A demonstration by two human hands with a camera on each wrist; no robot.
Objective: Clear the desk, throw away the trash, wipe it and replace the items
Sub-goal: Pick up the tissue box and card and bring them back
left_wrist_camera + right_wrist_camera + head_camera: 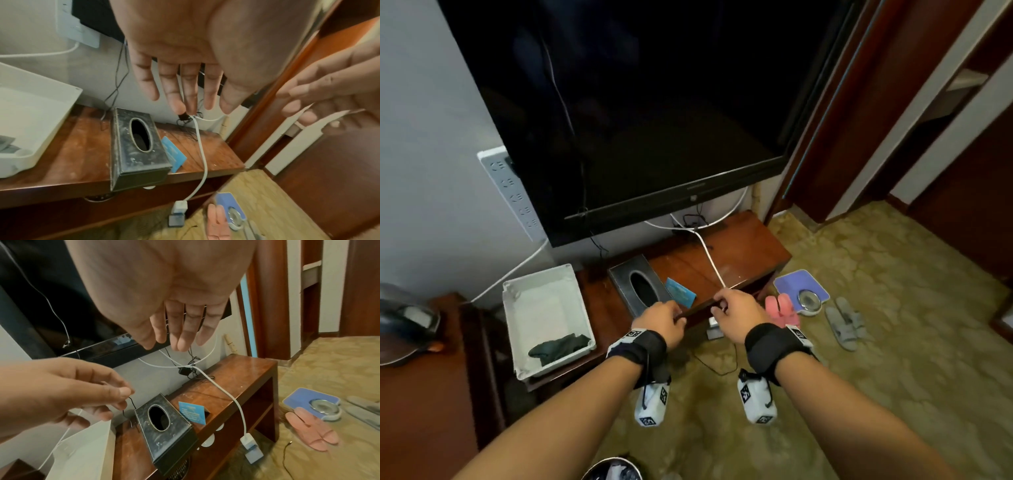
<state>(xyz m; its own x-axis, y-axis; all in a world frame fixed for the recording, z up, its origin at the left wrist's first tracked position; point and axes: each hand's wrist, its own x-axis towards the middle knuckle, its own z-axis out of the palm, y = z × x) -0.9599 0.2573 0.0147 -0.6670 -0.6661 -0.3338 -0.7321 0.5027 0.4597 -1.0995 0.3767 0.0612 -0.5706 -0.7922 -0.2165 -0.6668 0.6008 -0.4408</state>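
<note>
My left hand (677, 317) hovers at the front edge of the brown wooden desk (743, 246) and pinches a thin black wire (131, 404) between thumb and forefinger. Close beside it, my right hand (718, 306) has loosely curled fingers, and I see nothing in it. A white cable (710, 260) runs across the desk and over its edge. Its white adapter (248, 441) dangles below. On the desk lie a black tissue box (640, 286) and a folded blue card (680, 291).
A white tray (517, 301) holding a dark cloth (560, 346) sits at the desk's left end. A large TV (637, 102) and a power strip (510, 192) hang on the wall above. A blue scale (801, 284), pink slippers (780, 308) and grey slippers (847, 325) lie on the floor to the right.
</note>
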